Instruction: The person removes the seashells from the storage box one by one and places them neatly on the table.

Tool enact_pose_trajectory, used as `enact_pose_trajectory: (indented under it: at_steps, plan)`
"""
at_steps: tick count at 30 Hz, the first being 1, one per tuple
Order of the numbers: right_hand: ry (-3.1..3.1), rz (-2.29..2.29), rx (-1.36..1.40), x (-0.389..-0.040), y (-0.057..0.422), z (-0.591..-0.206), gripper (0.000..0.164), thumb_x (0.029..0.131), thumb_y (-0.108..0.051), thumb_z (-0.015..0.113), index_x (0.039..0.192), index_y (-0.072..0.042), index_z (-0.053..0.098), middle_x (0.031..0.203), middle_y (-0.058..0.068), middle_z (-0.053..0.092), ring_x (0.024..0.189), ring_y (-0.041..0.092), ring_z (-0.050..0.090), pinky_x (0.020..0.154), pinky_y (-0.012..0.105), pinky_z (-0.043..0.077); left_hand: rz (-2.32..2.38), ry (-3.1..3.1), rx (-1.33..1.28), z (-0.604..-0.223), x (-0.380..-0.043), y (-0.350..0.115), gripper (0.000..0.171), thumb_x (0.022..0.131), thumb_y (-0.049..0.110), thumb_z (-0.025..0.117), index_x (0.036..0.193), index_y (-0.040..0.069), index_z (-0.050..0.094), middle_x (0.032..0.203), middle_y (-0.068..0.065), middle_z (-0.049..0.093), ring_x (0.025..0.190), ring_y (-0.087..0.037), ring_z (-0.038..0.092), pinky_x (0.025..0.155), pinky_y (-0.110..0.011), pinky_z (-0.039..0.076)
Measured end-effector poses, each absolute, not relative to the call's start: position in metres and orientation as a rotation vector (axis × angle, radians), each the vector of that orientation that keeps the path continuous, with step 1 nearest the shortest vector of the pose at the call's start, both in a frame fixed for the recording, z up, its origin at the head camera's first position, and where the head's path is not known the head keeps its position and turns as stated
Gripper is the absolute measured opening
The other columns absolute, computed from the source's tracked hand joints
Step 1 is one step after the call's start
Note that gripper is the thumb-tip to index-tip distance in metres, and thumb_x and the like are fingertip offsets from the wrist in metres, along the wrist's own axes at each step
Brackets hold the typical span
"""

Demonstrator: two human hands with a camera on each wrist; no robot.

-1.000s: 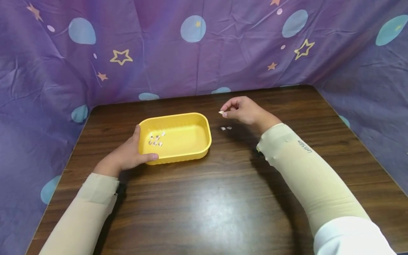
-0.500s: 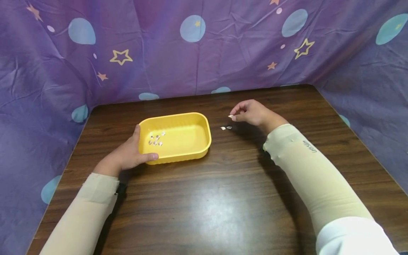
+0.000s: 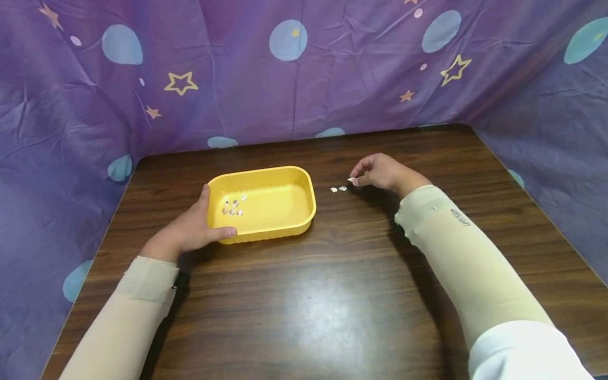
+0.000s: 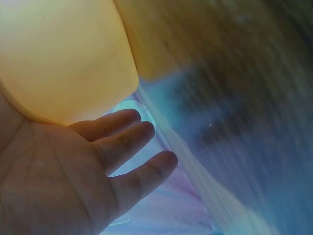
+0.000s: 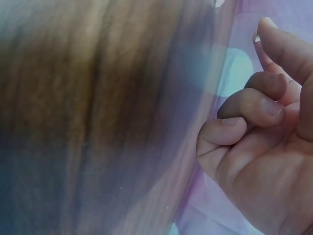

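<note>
Pinching a small pale piece between thumb and index finger, the right hand has that tip closed up narrow, with its other fingers curled in toward the palm in the right wrist view. Can't tell what the piece is, too small, maybe a bit of shell. It sits just right of two loose pieces lying side by side on the dark wood worktop, and I can't tell if it's touching down or a hair above. Left of those is the yellow tray, with what I count as six similar bits bunched toward its left end. The left hand rests around that end, thumb lying over the near rim, fingers spread wide and pretty straight in the left wrist view, so I'd say it's just steadying the thing. My read on the step: setting this one down as third in a little row. If so, the next move wants a light, careful release without nudging its neighbours, tray kept put. Behind it all hangs a purple star-print cloth.
</note>
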State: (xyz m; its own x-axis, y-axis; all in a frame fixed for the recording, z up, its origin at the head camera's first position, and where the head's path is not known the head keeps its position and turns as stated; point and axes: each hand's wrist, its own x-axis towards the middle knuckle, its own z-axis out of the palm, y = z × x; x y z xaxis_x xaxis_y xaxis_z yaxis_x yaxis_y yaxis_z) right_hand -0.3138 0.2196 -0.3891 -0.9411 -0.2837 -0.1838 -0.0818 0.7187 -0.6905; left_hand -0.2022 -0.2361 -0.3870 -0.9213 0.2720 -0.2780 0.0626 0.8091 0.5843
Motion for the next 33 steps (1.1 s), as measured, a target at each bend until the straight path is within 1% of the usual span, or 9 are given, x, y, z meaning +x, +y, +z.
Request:
enact_pose_trajectory:
  at_steps: [4, 10, 13, 17, 24, 29, 33]
  plan:
    - [2.642, -1.009, -0.282, -0.315, 0.221, -0.393, 0.015, 0.094, -0.012, 0.080, 0.104, -0.002, 0.077, 0.082, -0.005, 0.067, 0.086, 0.019, 0.050, 0.079, 0.034, 0.041, 0.834, 2.644, 0.256, -0.387, -0.202, -0.236, 0.140, 0.088, 0.058, 0.079, 0.162, -0.002, -0.024, 0.164, -0.039, 0.024, 0.134, -0.042, 0.043, 0.120, -0.062, 0.031]
    - [2.652, -0.967, -0.297, -0.317, 0.218, -0.396, 0.015, 0.093, -0.010, 0.081, 0.103, 0.000, 0.077, 0.077, -0.005, 0.064, 0.081, 0.018, 0.049, 0.076, 0.033, 0.040, 0.836, 2.641, 0.249, -0.387, -0.203, -0.238, 0.141, 0.088, 0.060, 0.078, 0.162, -0.001, -0.025, 0.165, -0.039, 0.022, 0.135, -0.042, 0.043, 0.119, -0.063, 0.031]
    - [2.664, -0.929, -0.309, -0.318, 0.217, -0.396, 0.014, 0.091, -0.010, 0.082, 0.101, 0.000, 0.077, 0.079, -0.003, 0.066, 0.081, 0.018, 0.051, 0.078, 0.033, 0.041, 0.836, 2.639, 0.242, -0.387, -0.203, -0.238, 0.141, 0.087, 0.060, 0.079, 0.162, 0.000, -0.025, 0.165, -0.038, 0.023, 0.134, -0.042, 0.043, 0.119, -0.063, 0.031]
    - [2.669, -0.879, -0.326, -0.318, 0.214, -0.397, 0.012, 0.091, -0.009, 0.081, 0.099, -0.001, 0.077, 0.083, -0.002, 0.069, 0.084, 0.019, 0.054, 0.081, 0.033, 0.041, 0.825, 2.639, 0.237, -0.386, -0.202, -0.239, 0.141, 0.088, 0.060, 0.079, 0.162, 0.000, -0.025, 0.167, -0.039, 0.019, 0.136, -0.042, 0.042, 0.120, -0.063, 0.030]
    - [2.670, -0.840, -0.330, -0.317, 0.213, -0.396, 0.013, 0.090, -0.010, 0.082, 0.098, -0.001, 0.076, 0.083, 0.000, 0.069, 0.084, 0.020, 0.054, 0.081, 0.033, 0.042, 0.838, 2.646, 0.258, -0.386, -0.203, -0.237, 0.140, 0.088, 0.057, 0.079, 0.162, 0.000, -0.025, 0.158, -0.038, 0.034, 0.126, -0.040, 0.047, 0.116, -0.062, 0.035]
    - [2.668, -0.822, -0.313, -0.318, 0.212, -0.397, 0.012, 0.090, -0.010, 0.083, 0.096, -0.002, 0.077, 0.082, 0.000, 0.067, 0.084, 0.020, 0.054, 0.081, 0.033, 0.042, 0.840, 2.648, 0.260, -0.387, -0.203, -0.237, 0.140, 0.088, 0.056, 0.080, 0.162, 0.000, -0.024, 0.156, -0.037, 0.036, 0.126, -0.040, 0.047, 0.116, -0.061, 0.034]
    - [2.669, -0.806, -0.317, -0.318, 0.211, -0.398, 0.011, 0.090, -0.010, 0.082, 0.096, -0.002, 0.076, 0.083, 0.000, 0.067, 0.085, 0.021, 0.054, 0.081, 0.033, 0.042, 0.842, 2.648, 0.256, -0.387, -0.203, -0.237, 0.139, 0.088, 0.055, 0.080, 0.162, 0.000, -0.024, 0.158, -0.038, 0.034, 0.128, -0.040, 0.046, 0.118, -0.061, 0.033]
